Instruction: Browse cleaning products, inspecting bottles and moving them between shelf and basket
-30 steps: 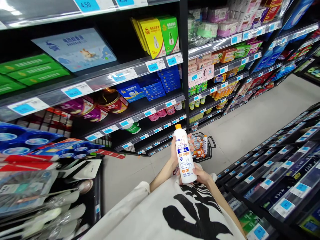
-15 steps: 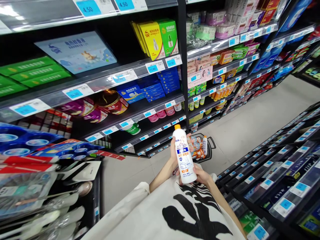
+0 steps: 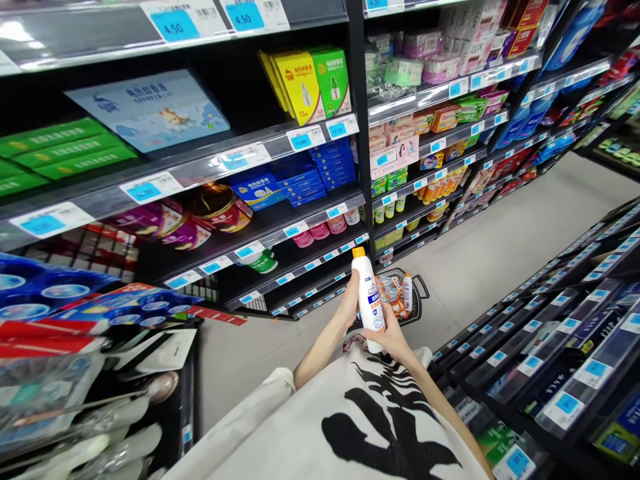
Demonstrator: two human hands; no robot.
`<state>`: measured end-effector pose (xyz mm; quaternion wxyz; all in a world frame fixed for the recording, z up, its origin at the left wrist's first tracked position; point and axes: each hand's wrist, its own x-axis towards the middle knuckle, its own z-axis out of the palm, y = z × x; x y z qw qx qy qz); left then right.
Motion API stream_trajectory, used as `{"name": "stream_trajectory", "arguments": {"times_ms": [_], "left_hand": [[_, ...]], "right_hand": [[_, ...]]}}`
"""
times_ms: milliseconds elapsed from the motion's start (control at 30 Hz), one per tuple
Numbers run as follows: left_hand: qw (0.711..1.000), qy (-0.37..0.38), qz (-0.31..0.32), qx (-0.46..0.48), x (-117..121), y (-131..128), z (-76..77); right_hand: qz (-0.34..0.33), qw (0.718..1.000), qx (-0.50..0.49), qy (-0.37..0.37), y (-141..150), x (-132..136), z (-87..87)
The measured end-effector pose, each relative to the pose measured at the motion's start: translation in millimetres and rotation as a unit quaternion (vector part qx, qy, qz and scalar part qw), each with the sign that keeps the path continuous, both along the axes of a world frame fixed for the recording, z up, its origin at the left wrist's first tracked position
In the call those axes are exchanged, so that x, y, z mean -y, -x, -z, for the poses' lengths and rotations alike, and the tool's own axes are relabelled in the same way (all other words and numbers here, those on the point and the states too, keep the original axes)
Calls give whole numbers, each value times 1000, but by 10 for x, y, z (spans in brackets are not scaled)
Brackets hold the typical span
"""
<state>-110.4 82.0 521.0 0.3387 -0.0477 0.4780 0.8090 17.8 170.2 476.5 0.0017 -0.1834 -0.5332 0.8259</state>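
Observation:
In front of my body I hold a white Mr Muscle cleaner bottle [image 3: 371, 303] with an orange cap, nearly upright and turned so its label faces to the right. My left hand [image 3: 351, 297] is closed around its upper left side. Lower down, my right hand [image 3: 393, 335] grips it near the base, thumb across the front. Just beyond the bottle, a dark shopping basket [image 3: 423, 293] stands on the floor. It holds orange-and-white packs [image 3: 393, 290] and another white bottle [image 3: 408, 292] with an orange cap.
Shelves with boxed goods [image 3: 300, 83] and price tags run along the front and left. Kitchen utensils [image 3: 110, 427] hang at the lower left. Another tagged shelf rack [image 3: 570, 360] stands on the right. The grey aisle floor [image 3: 530, 227] stretches away to the upper right.
The bottle has been turned about its length, so its front label now points rightward. My right hand has shifted up and wraps further over the front. The view has moved slightly.

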Motion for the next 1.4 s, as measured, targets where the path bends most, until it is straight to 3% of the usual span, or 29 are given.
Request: {"name": "stream_trajectory", "arguments": {"times_ms": [100,200,267,367,533,800,967,1067,1133,1200,1333,1400], "left_hand": [[996,78,-19,-43,6,15,3],[984,109,-62,-124,4,39,-73],[974,128,-64,-177,0,59,-147],[962,144,-43,-228,-11,73,-229],[964,136,-20,-227,-31,52,-258],[956,169,-1,-240,18,70,-253],[953,188,19,-236,52,67,-261],[960,167,36,-220,55,50,-243],[962,153,40,-220,62,41,-189],[960,166,30,-225,84,39,-92],[939,233,34,-250,186,65,155],[943,234,56,-230,256,78,249]], "right_hand": [[-42,993,-4,110,7,6,24],[-126,958,-19,257,-30,-50,78],[-162,940,-22,300,-59,-108,114],[-170,931,-13,322,-89,-179,156],[-145,918,17,369,-112,-200,173],[-163,936,22,310,-120,-177,42],[-184,964,-16,193,-92,-102,-32],[-128,991,-3,-31,-40,-58,19],[-67,972,23,-222,-11,-60,77],[-38,935,46,-350,0,-86,135],[-18,886,65,-459,-20,-145,229],[-15,867,68,-494,-32,-147,272]]}}
